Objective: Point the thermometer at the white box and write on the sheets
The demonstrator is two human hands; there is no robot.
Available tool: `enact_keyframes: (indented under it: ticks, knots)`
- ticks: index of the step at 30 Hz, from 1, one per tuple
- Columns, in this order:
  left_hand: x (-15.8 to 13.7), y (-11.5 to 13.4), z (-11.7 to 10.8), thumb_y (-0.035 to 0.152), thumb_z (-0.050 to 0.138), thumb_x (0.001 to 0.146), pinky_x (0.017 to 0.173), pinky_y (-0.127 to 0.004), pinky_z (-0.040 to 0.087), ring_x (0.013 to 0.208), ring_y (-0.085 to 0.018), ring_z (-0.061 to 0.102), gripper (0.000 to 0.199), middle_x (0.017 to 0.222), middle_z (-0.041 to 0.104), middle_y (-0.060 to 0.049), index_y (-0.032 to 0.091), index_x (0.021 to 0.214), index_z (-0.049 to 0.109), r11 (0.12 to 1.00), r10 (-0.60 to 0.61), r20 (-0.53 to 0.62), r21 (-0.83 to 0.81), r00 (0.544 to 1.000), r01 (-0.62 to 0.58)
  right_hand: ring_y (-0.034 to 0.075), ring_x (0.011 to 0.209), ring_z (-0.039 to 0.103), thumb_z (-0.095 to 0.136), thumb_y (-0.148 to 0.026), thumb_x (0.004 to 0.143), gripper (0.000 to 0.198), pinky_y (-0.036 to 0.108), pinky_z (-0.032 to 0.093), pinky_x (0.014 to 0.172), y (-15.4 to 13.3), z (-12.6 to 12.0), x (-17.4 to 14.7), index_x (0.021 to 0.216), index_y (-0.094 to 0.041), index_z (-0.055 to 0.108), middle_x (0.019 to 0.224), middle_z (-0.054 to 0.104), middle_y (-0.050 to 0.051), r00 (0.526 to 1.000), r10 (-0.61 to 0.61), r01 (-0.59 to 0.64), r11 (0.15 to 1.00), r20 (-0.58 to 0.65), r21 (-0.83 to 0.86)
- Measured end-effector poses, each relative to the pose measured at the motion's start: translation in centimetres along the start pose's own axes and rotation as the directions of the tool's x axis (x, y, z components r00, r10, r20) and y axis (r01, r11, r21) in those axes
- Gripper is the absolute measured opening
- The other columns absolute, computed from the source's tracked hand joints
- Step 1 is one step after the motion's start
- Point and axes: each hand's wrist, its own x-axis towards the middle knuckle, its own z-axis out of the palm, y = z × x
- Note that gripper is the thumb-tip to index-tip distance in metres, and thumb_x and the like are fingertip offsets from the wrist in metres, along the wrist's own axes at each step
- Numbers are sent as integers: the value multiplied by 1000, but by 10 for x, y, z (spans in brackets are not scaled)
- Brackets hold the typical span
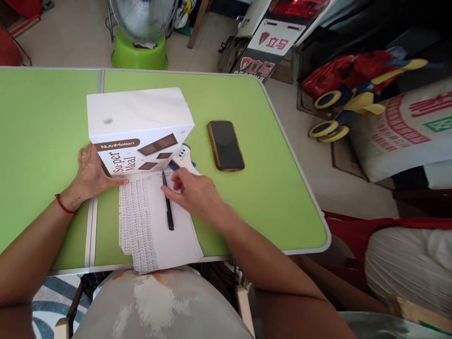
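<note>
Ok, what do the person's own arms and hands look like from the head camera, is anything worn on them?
Both forearms are bare, with no sleeves in view and no gloves. The left hand has a thin red cord bracelet around the wrist and a small ring on one finger. The right hand shows no ring, watch or band on the parts visible.

— What do the hands touch?
— The left hand rests against a white box; the right hand fingers a black pen on printed sheets.
— Anything beside them?
— A phone on the green table.
</note>
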Motion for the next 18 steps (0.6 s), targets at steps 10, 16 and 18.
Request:
enact_keyframes:
  ticks: [10, 16, 18]
  knots:
    - [-1, -14, 4, 61, 93, 37, 120, -57, -10, 145, -48, 21, 116, 142, 50, -14, 18, 135, 49, 968, 98, 71, 225, 993, -112, 16, 73, 56, 46, -15, 82, 36, 32, 48, 72, -2, -15, 0, 113, -24, 63, 80, 61, 2, 902, -400, 236, 773, 164, 588]
    - [0, -11, 5, 61, 94, 33, 117, -63, -9, 144, -50, 22, 118, 145, 46, -20, 18, 133, 49, 962, 69, 73, 260, 995, -86, 16, 70, 54, 63, -38, 85, 15, 32, 49, 69, -1, 0, 2, 92, -24, 62, 79, 60, 1, 958, -263, 119, 722, 112, 681]
    - [0, -13, 5, 62, 93, 36, 117, -63, -9, 144, -50, 22, 117, 146, 45, -19, 18, 134, 47, 956, 81, 85, 276, 993, -101, 16, 73, 57, 52, -39, 92, 20, 33, 48, 70, -3, 11, 1, 91, -24, 64, 81, 64, 3, 989, -141, 62, 698, 52, 713]
